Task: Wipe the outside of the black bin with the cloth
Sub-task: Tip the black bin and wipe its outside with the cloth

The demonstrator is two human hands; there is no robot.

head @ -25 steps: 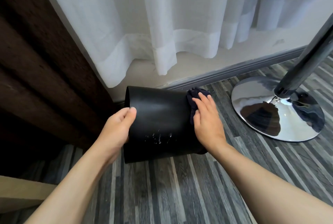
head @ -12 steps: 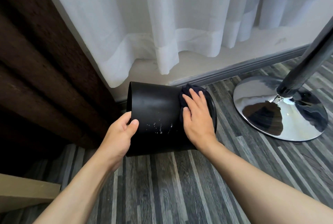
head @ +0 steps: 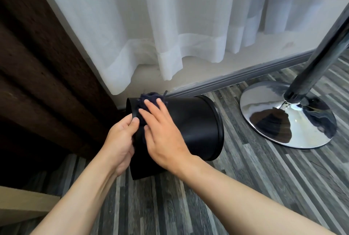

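The black bin (head: 194, 121) is tipped on its side just above the striped floor, its rimmed mouth facing right and its base end to the left. My left hand (head: 120, 140) grips the left end, thumb on top. My right hand (head: 162, 136) lies flat on the bin's upper left side and presses the dark navy cloth (head: 149, 100) against it. Most of the cloth is hidden under my fingers; a bunched part sticks out at the top.
A chrome table base (head: 287, 115) with a slanted pole (head: 321, 49) stands on the floor at the right. White curtains (head: 170, 26) hang behind, above a grey skirting board (head: 241, 78). Dark brown drapes (head: 37, 64) fill the left. A pale wooden edge (head: 22, 202) juts in at lower left.
My right hand has slid with the cloth from the bin's right end across to its left end. The bin has shifted right and its rim now shows.
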